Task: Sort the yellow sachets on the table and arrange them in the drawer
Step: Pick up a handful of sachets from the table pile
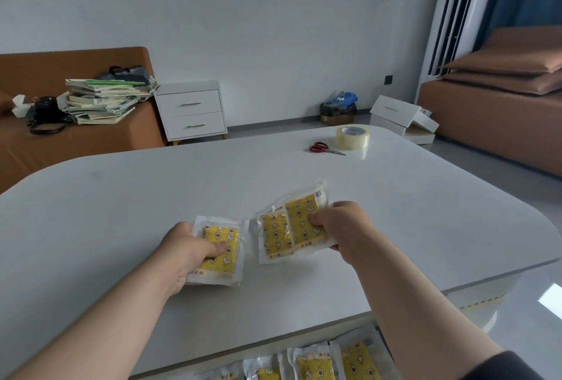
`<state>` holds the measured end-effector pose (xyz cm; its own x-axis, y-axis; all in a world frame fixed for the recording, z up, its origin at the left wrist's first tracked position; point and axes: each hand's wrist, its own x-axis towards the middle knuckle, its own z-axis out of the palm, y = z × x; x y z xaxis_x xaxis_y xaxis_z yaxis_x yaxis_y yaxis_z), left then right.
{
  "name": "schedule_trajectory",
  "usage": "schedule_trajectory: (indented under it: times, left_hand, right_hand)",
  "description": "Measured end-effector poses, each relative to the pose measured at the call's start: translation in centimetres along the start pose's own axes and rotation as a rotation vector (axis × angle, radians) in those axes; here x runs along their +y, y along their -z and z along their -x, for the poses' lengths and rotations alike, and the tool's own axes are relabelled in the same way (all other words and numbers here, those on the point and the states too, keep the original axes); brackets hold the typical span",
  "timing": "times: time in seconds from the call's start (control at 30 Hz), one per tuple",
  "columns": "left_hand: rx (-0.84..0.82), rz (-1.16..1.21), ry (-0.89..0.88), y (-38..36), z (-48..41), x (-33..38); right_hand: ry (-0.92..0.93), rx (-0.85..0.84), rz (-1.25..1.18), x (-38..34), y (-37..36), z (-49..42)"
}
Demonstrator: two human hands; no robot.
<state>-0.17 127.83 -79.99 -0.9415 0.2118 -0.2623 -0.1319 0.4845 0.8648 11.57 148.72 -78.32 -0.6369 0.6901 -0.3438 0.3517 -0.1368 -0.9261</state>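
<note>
Left hand [185, 253] pinches one yellow sachet [220, 238], thumb on top. Right hand [343, 227] grips two overlapped sachets [289, 230], tilted slightly right. The hands are apart, low over the counter [121, 212], the sachets' long axes pointing up-frame. The open drawer [359, 331] is at bottom centre, nearer the right hand, with a row of sachets [313, 364] already inside.

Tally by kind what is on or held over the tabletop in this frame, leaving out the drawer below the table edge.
Yellow sachets: 3 visible, one gripped in the left hand, two in the right hand
Red-handled scissors: 1
Clear tape roll: 1
Total: 5
</note>
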Motion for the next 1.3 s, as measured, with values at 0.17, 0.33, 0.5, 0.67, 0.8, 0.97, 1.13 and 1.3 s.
schedule_trajectory:
  times: [0.17, 0.33, 0.5, 0.67, 0.8, 0.97, 1.13, 1.3]
  left_hand:
    - [0.01, 0.233, 0.054, 1.0, -0.4, -1.8]
    - [0.056, 0.255, 0.02, 2.1, -1.0, -2.3]
    - [0.066, 0.247, 0.015, 2.7, -1.2, -2.5]
    - [0.06, 0.256, 0.011, 2.8, -1.2, -2.5]
    - [0.065, 0.245, -0.001, 2.7, -1.2, -2.5]
    - [0.063, 0.247, -0.009, 2.8, -1.2, -2.6]
    - [0.055, 0.298, 0.003, 2.9, -1.3, -2.7]
    - [0.06, 0.35, 0.008, 3.1, -1.4, -2.7]
  right_hand:
    - [0.052, 0.049, 0.095, 0.6, -2.6, -0.2]
    - [0.089, 0.092, 0.251, 1.1, -4.4, -0.4]
    - [0.137, 0.137, 0.556, 1.0, -5.3, 0.2]
    - [0.111, 0.152, 0.803, 1.1, -6.5, 0.7]
    - [0.119, 0.153, 0.891, 1.3, -6.9, 1.0]
    - [0.15, 0.176, 0.863, 1.3, -7.4, 1.0]
    - [0.168, 0.156, 0.769, 1.2, -7.0, 0.6]
    - [0.157, 0.147, 0.703, 1.3, -6.7, 0.4]
